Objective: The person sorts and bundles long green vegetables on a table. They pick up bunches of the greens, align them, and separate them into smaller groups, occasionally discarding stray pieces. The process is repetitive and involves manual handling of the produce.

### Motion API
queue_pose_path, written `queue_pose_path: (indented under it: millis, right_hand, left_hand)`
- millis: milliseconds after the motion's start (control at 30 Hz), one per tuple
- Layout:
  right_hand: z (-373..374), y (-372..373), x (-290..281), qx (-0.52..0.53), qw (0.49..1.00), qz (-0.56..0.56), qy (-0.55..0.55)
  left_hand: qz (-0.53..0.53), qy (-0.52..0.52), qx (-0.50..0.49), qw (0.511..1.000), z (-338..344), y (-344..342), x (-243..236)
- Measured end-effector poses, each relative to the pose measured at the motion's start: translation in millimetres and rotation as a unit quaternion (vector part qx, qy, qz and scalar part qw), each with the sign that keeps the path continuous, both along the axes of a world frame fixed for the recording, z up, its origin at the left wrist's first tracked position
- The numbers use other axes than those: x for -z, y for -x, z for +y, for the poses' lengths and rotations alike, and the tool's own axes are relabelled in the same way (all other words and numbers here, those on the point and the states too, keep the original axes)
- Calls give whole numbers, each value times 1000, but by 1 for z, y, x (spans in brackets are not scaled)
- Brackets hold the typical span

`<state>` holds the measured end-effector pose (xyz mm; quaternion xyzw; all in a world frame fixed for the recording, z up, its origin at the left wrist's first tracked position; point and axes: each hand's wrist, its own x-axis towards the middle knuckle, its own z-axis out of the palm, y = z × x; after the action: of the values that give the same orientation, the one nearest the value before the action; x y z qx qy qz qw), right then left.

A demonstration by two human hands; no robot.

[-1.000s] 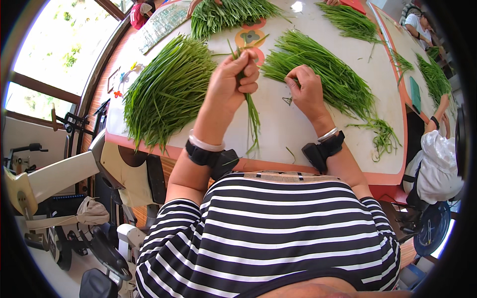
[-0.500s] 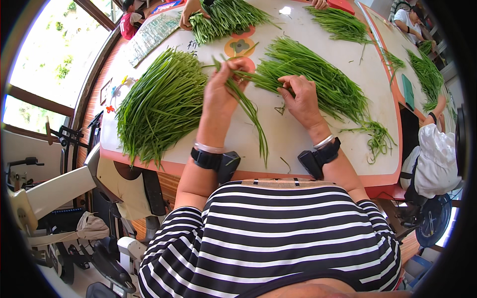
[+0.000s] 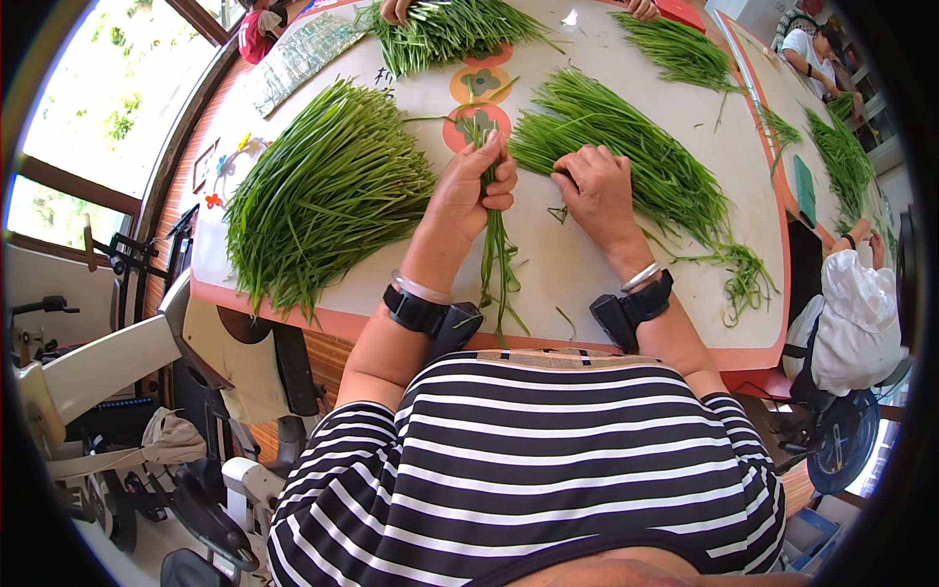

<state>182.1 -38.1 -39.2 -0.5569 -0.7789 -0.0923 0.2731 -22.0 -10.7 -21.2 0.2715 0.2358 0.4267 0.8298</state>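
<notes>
My left hand (image 3: 468,188) is closed round a small bunch of garlic chives (image 3: 497,256). Their cut ends point up past my thumb, and the thin leaves hang toward the table's front edge. At the near left side of the right-hand pile of garlic chives (image 3: 626,142), my right hand (image 3: 599,191) has its fingers curled in a pinch on the stalks; its fingertips are partly hidden. A larger pile of garlic chives (image 3: 328,191) lies left of my left hand, stalk ends toward the upper right.
The white table (image 3: 646,313) has a pink border. Loose wilted leaves (image 3: 743,279) lie at the right. Across the table, other people's hands (image 3: 396,10) touch more chive piles (image 3: 455,39). A clear plastic sheet (image 3: 308,61) lies at the far left; a green flat object (image 3: 804,186) rests at the right.
My left hand has moved right and slightly down, turning the small bunch upright. My right hand stays by the right pile, fingers more curled. The far person's hand has drawn back.
</notes>
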Motion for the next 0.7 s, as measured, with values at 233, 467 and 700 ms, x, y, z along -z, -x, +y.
queue_pose_path:
  millis: [233, 467, 700]
  right_hand:
    - [-1, 2, -11, -64, 973, 216, -41]
    - [-12, 11, -24, -101, 975, 199, -6]
    - [-5, 6, -14, -53, 996, 70, -18]
  left_hand:
    - [106, -3, -66, 992, -4, -14, 13]
    - [80, -45, -76, 993, -3, -14, 14]
    - [-46, -68, -76, 994, 10, 2, 18]
